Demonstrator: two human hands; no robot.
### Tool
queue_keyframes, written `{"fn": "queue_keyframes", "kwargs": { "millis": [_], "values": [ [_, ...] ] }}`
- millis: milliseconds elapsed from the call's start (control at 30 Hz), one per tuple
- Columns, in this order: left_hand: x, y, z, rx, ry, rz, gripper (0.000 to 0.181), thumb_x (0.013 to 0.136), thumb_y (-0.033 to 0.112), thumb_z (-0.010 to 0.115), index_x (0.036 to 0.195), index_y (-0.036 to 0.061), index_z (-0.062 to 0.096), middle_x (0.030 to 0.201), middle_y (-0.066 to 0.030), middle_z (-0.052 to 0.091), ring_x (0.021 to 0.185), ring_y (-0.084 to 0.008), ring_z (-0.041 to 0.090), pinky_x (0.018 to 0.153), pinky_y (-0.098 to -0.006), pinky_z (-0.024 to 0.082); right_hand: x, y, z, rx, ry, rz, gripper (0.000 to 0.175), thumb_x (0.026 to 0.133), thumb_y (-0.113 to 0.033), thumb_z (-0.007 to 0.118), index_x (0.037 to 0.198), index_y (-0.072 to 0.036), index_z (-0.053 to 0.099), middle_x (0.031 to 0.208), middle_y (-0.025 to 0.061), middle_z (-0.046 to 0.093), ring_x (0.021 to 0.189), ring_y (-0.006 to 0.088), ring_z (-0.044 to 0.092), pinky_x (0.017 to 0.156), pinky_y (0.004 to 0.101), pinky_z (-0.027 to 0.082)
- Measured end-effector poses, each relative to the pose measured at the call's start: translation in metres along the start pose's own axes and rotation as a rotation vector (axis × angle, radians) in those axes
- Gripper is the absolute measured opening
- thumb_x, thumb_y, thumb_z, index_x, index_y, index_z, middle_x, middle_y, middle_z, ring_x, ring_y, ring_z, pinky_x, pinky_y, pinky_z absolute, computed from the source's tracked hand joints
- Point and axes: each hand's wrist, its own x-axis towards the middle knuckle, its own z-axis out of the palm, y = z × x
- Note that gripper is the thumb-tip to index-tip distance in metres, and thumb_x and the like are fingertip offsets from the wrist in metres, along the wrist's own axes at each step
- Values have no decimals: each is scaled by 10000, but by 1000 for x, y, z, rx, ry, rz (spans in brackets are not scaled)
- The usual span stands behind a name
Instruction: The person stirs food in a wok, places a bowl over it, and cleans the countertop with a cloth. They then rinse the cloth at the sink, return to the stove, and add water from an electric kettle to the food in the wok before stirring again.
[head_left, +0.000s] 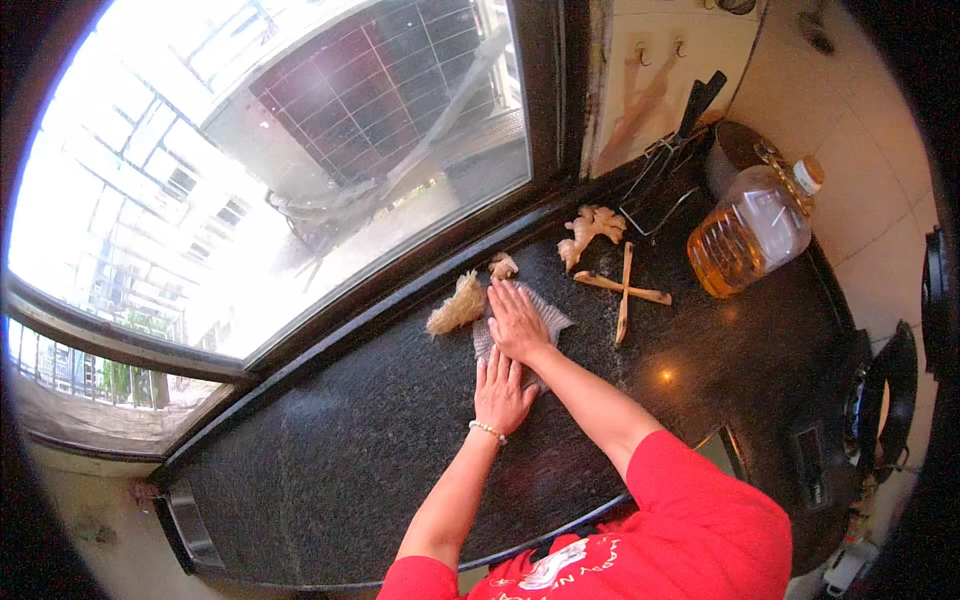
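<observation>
A light, ribbed cloth (551, 313) lies on the dark stone countertop (337, 450). My right hand (517, 321) rests flat on it, palm down. Just below, my left hand (501, 394), with a beaded bracelet at the wrist, presses on the cloth's lower part, its fingertips meeting the right hand. A dried loofah piece (459, 304) lies against the cloth's left side. A small piece of ginger root (503, 266) sits just above my right fingertips. The cloth beneath my palms is hidden.
Right of the cloth lie a large ginger root (589, 232) and two crossed wooden sticks (624, 289). Beyond them stand a wire rack (660, 187) with black-handled utensils and a large plastic bottle of amber oil (739, 240). A window frame (405, 281) borders the counter's back; a wok (885, 405) is far right.
</observation>
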Motion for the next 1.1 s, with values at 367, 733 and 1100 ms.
{"fn": "queue_keyframes", "kwargs": {
  "millis": [367,733,1100],
  "values": [
    [-31,-71,-7,-79,83,25,511,827,208,500,1284,12,385,1365,-163,350,1289,-310,296,1058,-449,226,32,-56,48,-56,100,247,500,861,-194,428,1314,1,349,1396,163,313,1318,297,241,1098,400,150],
    [-252,-227,-66,28,180,-193,419,822,160,507,1220,33,487,1345,-145,403,1275,-298,334,1037,-474,245,26,-336,179,77,0,-231,445,762,-150,431,1188,-33,486,1263,155,474,1196,299,415,1029,401,284],
    [-469,-310,-138,-56,244,-457,307,849,80,448,1131,-9,530,1215,-214,499,1142,-372,458,978,-475,329,-76,-579,252,1227,-321,-81,298,739,-40,447,962,-76,641,1063,103,612,997,286,566,873,316,437]
  ]
}}
